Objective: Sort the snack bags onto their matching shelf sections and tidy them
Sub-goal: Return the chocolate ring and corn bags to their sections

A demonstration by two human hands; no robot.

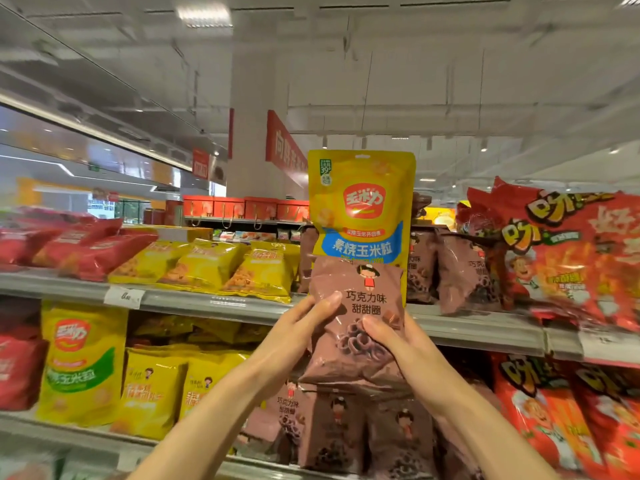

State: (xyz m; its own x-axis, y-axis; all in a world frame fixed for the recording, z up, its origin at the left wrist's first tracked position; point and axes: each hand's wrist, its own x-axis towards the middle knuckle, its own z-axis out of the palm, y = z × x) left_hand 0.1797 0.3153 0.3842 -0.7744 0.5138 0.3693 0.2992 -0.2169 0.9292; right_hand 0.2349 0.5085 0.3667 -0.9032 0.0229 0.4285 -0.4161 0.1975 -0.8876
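Observation:
I hold two bags up in front of the shelves. A brown chocolate-ring bag (pixel 360 327) is in front, and a taller yellow corn bag with a blue band (pixel 362 206) stands behind it. My left hand (pixel 304 323) grips the stack from the left, thumb across the brown bag's face. My right hand (pixel 394 344) grips it from the right, thumb on the printed rings. More brown bags stand on the top shelf behind (pixel 457 271) and on the lower shelf (pixel 346 431). A matching yellow corn bag with a green band (pixel 81 362) stands on the lower shelf at left.
The top shelf (pixel 194 299) carries red bags (pixel 79 247) at left, small yellow bags (pixel 214 268) in the middle and large red-orange bags (pixel 568 258) at right. More red-orange bags (pixel 561 417) fill the lower right. A white pillar (pixel 256 133) rises behind.

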